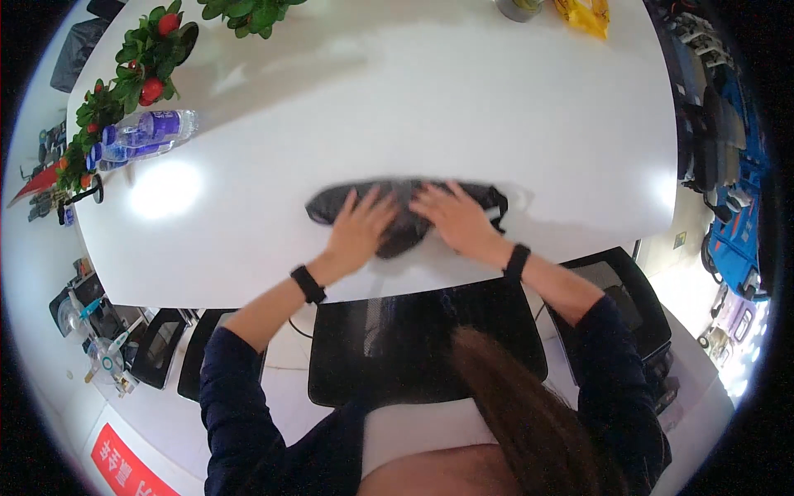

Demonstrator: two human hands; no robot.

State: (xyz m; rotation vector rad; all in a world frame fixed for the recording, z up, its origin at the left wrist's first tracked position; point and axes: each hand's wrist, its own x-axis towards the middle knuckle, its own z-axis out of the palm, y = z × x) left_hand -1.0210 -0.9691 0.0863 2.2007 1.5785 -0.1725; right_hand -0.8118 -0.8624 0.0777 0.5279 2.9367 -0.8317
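A dark, flattened fabric item (403, 236), with what look like black straps at its right end, lies on the white table (496, 107) near the front edge. I cannot make out exactly what it is. My left hand (357, 230) rests on its left half, fingers spread and slightly blurred. On the right half, my right hand (460, 218) is laid palm down with its fingers apart. Both hands press on the cloth without gripping it, and they hide part of its surface. A black band circles each wrist.
Clear plastic bottles (149, 132) with purple labels stand or lie at the left, beside leafy plants (149, 70) bearing red fruit. A yellow bag (585, 16) and a round container (518, 8) sit at the far right. Black chairs (426, 343) line the near edge.
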